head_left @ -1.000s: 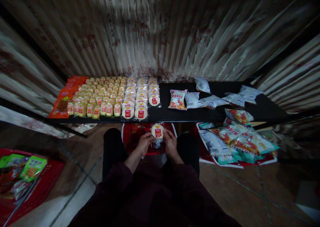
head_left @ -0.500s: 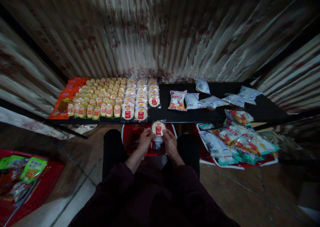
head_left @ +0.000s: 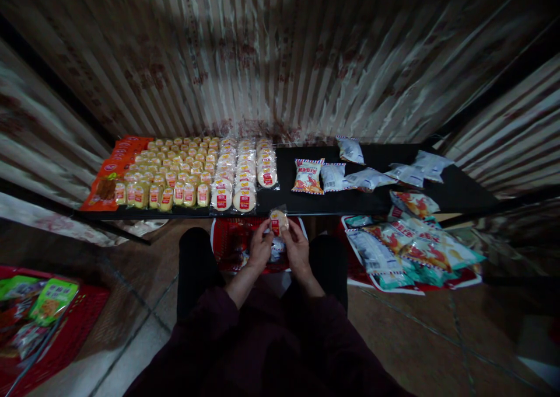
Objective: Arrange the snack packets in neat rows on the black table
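A wrapped round rice cracker [head_left: 279, 220] with a red label is held up between my two hands, just in front of the shelf edge. My left hand [head_left: 261, 246] pinches its left side, and my right hand [head_left: 296, 249] grips its lower right. Below them a red basket [head_left: 225, 242] holds several packets, partly covered by my hands. On the black shelf [head_left: 284, 195], columns of the same crackers [head_left: 244, 195] lie overlapped, the right-hand column [head_left: 267, 172] being shorter. Small yellow wrapped cakes [head_left: 175, 169] fill the shelf to their left.
Orange bags [head_left: 105, 178] lie at the shelf's left end. Several snack bags [head_left: 308, 176] are scattered on its right half. A red basket heaped with snack bags [head_left: 411, 245] stands at my right, another red basket [head_left: 90, 315] at the lower left. Striped cloth [head_left: 262, 52] hangs behind.
My hands have drawn closer together, and the cracker now sits turned and tilted between them. The whole view has shifted slightly. The goods on the shelf look the same.
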Motion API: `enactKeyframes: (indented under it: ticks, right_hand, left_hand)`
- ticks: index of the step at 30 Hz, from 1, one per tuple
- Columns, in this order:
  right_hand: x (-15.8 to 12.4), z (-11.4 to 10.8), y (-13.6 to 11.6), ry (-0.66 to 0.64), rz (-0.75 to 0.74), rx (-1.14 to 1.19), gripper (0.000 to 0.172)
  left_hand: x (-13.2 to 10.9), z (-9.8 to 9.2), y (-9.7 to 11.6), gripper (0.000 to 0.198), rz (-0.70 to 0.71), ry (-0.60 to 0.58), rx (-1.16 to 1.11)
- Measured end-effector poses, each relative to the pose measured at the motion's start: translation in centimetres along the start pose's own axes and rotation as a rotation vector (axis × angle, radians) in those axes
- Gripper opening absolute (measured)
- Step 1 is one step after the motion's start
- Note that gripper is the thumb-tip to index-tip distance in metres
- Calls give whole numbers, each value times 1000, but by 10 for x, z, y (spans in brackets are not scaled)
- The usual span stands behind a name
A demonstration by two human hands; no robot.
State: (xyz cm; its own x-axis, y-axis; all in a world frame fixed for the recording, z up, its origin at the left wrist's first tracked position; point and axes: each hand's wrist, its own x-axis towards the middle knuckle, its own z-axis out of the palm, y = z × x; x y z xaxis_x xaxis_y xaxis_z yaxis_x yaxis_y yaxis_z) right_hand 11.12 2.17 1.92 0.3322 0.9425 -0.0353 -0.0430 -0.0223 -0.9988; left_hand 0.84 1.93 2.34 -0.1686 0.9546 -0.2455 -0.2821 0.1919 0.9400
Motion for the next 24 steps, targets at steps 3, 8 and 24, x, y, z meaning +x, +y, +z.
enactKeyframes:
  ticks: [3, 8, 24]
  right_hand:
    - [-3, 0, -3, -31, -168, -224, 41]
    - [-9, 2, -13, -87, -405, -468, 35]
    - [-10, 4, -9, -33, -535, -580, 32]
  left_hand:
    - [-2, 1, 5, 31, -64, -30, -76]
    - [-5, 3, 8, 37, -164, -80, -260]
    - [2, 3, 11, 44, -289, -50, -521]
